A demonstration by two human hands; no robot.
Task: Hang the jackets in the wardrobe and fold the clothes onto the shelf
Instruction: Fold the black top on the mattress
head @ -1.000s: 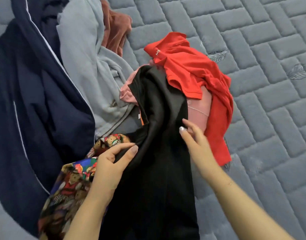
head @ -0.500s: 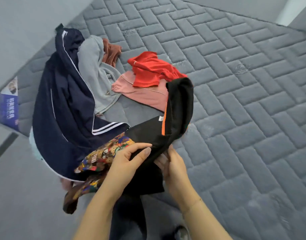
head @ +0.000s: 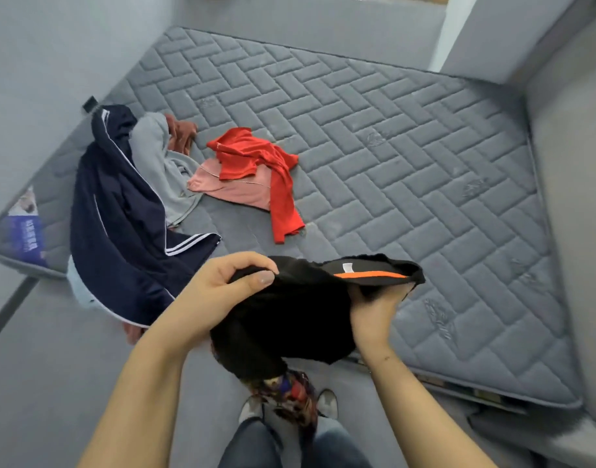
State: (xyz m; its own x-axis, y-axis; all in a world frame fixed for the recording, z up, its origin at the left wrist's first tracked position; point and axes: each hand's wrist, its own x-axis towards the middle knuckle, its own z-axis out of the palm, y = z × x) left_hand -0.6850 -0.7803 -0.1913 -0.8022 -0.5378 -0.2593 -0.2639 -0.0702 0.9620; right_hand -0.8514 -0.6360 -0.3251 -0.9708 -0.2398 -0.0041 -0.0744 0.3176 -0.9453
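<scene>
I hold a black garment (head: 289, 315) with an orange inner stripe off the mattress, in front of my body. My left hand (head: 218, 292) pinches its left edge; my right hand (head: 374, 312) grips it from below on the right. A colourful patterned cloth (head: 289, 396) hangs beneath the black one. On the grey quilted mattress (head: 408, 157) lie a navy jacket (head: 120, 224) with white stripes, a grey garment (head: 158, 163), a rust-brown piece (head: 183, 131), a red shirt (head: 259, 157) and a pink top (head: 235, 190) under it.
The mattress lies on a grey floor between grey walls. A printed label (head: 26, 228) sits on its left corner. My legs and shoes (head: 327, 403) stand at the near edge. A raised grey ledge (head: 573, 197) runs along the right.
I have stepped back and lifted the black garment clear of the pile, with the patterned cloth dangling under it. The view now takes in the whole mattress.
</scene>
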